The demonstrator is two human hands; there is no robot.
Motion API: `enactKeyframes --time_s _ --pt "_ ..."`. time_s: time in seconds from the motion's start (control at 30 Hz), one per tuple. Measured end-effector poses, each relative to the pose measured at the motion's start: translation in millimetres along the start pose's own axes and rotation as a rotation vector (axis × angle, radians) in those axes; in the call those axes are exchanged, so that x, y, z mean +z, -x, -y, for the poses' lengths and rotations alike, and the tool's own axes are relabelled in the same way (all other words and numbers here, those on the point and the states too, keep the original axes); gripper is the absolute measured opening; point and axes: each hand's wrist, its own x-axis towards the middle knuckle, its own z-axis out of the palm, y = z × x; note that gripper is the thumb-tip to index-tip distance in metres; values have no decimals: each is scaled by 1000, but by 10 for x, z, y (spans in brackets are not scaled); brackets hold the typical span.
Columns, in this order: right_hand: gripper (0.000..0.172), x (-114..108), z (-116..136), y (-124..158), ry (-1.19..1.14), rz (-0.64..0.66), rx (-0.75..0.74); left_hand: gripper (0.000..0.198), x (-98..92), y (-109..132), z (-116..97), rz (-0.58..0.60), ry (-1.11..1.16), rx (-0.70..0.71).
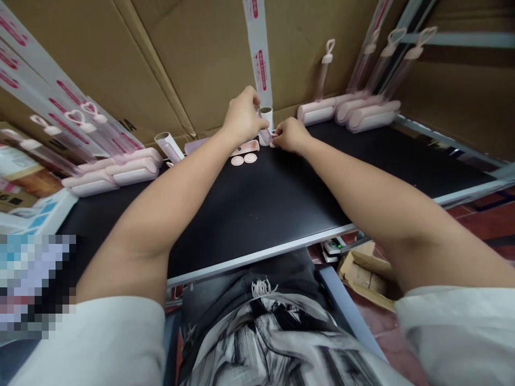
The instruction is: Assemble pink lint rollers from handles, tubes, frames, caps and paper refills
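My left hand (243, 118) reaches to the back of the black table, its fingers closed round a translucent pink handle (264, 131). Right beside it, my right hand (292, 135) pinches a small pink part (274, 140) near the handle's lower end; its shape is mostly hidden. A white sticky-paper roll (265, 111) stands upright just behind the fingers. Below my left hand lie a pink curved roller cover (246, 148) and two pink round caps (237, 161). Another white roll (168, 146) leans further left, partly behind my left forearm.
Several lint rollers with heart-topped handles (316, 113) stand at the back right, and more (134, 172) at the left. A large cardboard box (201, 59) walls off the back. The table's metal front edge (257, 253) runs before my lap. An open carton (368, 276) sits below right.
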Motion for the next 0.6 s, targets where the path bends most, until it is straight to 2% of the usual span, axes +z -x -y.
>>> enactKeyframes --time_s 0.07,0.3,0.6 --pt "20 22 -13 -21 -26 0 -2 52 46 0 -23 -36 28 -79" --pt "6 13 -49 -40 -165 89 -22 70 155 -76 -50 55 -71 -110" --pt "7 7 20 -13 -167 165 -96 88 244 -210 -7 -19 -155 -121"
